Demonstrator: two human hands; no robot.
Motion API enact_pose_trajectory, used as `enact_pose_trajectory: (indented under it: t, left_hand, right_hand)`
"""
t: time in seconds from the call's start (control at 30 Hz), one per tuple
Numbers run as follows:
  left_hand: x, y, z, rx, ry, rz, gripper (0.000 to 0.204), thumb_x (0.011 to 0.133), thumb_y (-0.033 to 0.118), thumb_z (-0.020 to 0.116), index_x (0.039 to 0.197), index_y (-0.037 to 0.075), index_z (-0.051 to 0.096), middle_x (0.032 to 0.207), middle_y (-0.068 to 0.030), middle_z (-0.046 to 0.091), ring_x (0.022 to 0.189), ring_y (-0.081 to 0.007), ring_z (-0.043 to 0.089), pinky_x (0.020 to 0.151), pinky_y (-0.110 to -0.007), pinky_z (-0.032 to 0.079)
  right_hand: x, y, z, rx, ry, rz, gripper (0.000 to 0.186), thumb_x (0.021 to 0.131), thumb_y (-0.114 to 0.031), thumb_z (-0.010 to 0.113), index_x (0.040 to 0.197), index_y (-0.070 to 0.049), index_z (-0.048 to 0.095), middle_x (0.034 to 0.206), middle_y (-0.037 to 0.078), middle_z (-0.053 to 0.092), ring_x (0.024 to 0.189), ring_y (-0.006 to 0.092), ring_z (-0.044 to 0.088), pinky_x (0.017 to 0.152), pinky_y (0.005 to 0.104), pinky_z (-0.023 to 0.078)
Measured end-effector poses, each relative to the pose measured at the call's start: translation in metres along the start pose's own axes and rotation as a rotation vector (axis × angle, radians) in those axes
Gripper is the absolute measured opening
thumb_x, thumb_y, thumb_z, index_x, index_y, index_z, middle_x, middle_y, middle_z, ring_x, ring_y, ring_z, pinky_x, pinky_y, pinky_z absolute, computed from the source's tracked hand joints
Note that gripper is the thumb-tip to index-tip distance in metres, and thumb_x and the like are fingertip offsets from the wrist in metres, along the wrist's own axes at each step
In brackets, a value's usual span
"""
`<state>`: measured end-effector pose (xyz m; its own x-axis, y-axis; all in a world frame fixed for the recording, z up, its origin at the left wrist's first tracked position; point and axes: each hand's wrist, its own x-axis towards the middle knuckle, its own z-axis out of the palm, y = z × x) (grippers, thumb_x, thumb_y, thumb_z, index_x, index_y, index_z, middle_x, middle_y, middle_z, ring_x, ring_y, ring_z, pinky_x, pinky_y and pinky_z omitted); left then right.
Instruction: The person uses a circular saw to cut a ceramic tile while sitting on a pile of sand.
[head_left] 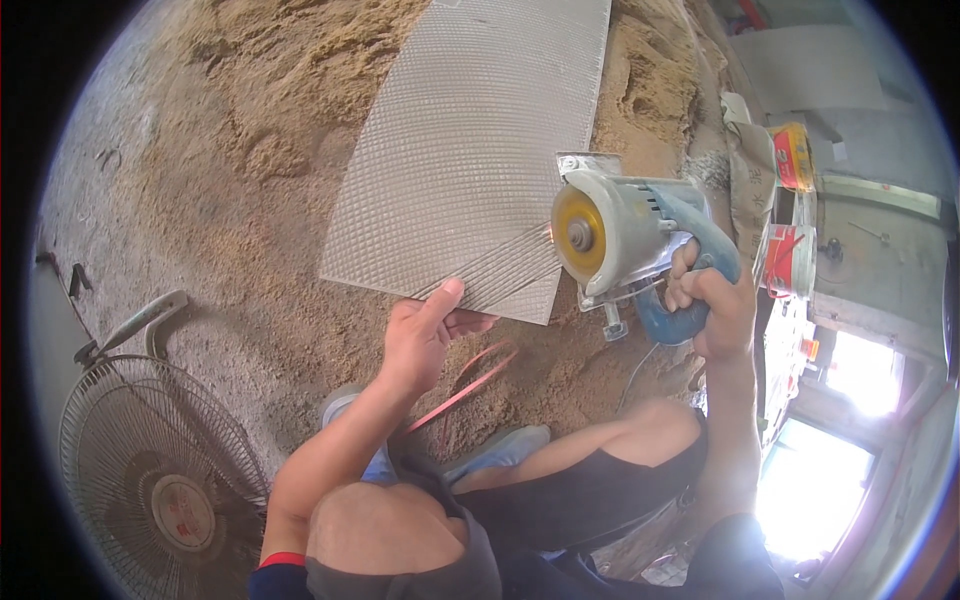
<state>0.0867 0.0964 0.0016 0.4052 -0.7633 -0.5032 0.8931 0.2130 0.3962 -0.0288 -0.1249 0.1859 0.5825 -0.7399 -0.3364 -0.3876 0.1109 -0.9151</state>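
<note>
Obs. A: Sandy, dust-covered floor [230, 200] all round; at lower left a caged fan [182, 510], off to the right a red-and-white bucket [790, 262]. Position of the workpiece?

Obs. B: Grid-textured grey tile [470, 150], directly ahead of the person. Long axis runs away from the knees, leaning slightly right; the far end leaves the view at the top.

A: Which hand is nearer?

B: Left hand [425, 335]. It touches the near edge, thumb on the upper face, fingers at and beneath the rim: a partly closed pinch (how firm, cannot tell). From there the tile spreads forward and to both sides.

A: And the right hand [715, 300]?

B: Curled closed around the blue handle [718, 245] of a handheld disc cutter [645, 235]. That hand is apart from the tile, which lies to its left, with the cutter between.

A: Key relation?

B: Yellow disc [580, 235] over the right-hand part of the tile, its left rim at a small orange glow. Slanting parallel lines [505, 272], grooves by their look, run from the glow down-left toward the left thumb. Hand and disc sit at opposite ends of them.

A: Anything else close by?

B: Pink strap [465, 392], loose on the floor just nearer the person than the left hand.
</note>
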Motion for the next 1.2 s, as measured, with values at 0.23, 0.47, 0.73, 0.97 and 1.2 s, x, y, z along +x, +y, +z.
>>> enact_pose_trajectory:
  t: [0.23,0.47,0.73,0.97,1.2]
  left_hand:
    - [-0.001,0.000,-0.002,0.008,0.005,0.005,0.037,0.098,0.023,0.054,0.107,-0.013,0.060,0.105,-0.0210,0.067,0.091,-0.0288,0.069,0.081,-0.041,0.057]
    - [-0.002,0.004,0.001,0.061,0.004,0.014,0.044,0.098,0.024,0.051,0.117,-0.016,0.053,0.114,-0.0254,0.064,0.095,-0.0342,0.067,0.082,-0.043,0.054]
    - [-0.002,0.002,0.003,0.016,0.028,0.024,0.042,0.096,0.026,0.058,0.109,-0.014,0.060,0.104,-0.0224,0.068,0.089,-0.0304,0.069,0.083,-0.041,0.056]
    - [-0.001,0.000,0.000,0.027,0.009,0.007,0.041,0.097,0.026,0.057,0.108,-0.013,0.060,0.103,-0.0209,0.068,0.088,-0.0281,0.069,0.083,-0.040,0.056]
    - [-0.001,0.001,0.001,0.068,0.021,-0.017,0.043,0.099,0.025,0.050,0.114,-0.015,0.056,0.110,-0.0244,0.066,0.093,-0.0329,0.068,0.084,-0.043,0.054]
  right_hand:
    - [0.001,0.002,0.000,-0.017,-0.006,0.014,0.018,0.069,0.003,0.052,0.087,0.005,0.055,0.071,0.010,0.055,0.057,0.0144,0.050,0.056,0.0285,0.044]
    - [-0.006,-0.003,0.001,-0.059,-0.028,0.036,0.021,0.069,0.002,0.051,0.090,0.005,0.053,0.071,0.009,0.052,0.055,0.0139,0.047,0.055,0.0291,0.044]
    - [-0.006,0.000,-0.003,-0.043,-0.071,0.009,0.024,0.070,0.002,0.050,0.095,0.004,0.051,0.077,0.010,0.051,0.058,0.0133,0.047,0.056,0.0295,0.044]
    - [0.001,0.000,0.000,-0.056,-0.065,-0.004,0.024,0.070,0.002,0.051,0.094,0.003,0.051,0.079,0.010,0.052,0.058,0.0141,0.048,0.056,0.0300,0.044]
    - [0.002,0.001,0.000,-0.077,-0.069,0.015,0.024,0.069,0.001,0.051,0.093,0.003,0.051,0.078,0.010,0.052,0.058,0.0141,0.048,0.056,0.0300,0.044]
